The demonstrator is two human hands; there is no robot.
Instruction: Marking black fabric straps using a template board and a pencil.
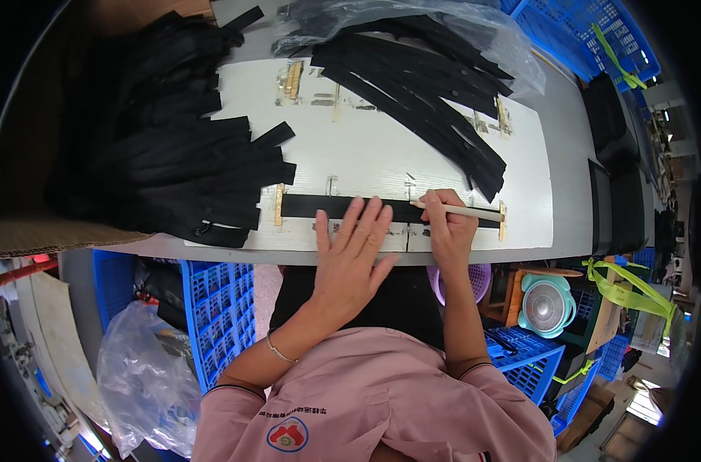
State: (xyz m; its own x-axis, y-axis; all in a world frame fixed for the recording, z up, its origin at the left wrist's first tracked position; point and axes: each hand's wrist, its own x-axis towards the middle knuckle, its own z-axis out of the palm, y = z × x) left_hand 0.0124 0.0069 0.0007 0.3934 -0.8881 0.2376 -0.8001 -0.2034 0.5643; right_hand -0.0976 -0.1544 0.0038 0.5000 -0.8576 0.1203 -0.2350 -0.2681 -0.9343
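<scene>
A black fabric strip [300, 205] lies across the near part of a white board [246, 92], its ends beside two yellow tape stops. My left hand [350, 250] rests flat on the strip with fingers spread. In my right hand [451, 231] is a pale marking pencil [474, 212], pinched between thumb and fingers. The pencil's tip meets the strip near a dark line drawn on the board. Farther back on the board lie several loose black strips [412, 85], some with small round dots on them.
A large heap of black strips [158, 146] covers the table's left side. Clear plastic film [350, 19] lies at the back. Blue crates [219, 308] stand below, left and right, with another blue crate [589, 31] far right. A teal fan [547, 306] sits low right.
</scene>
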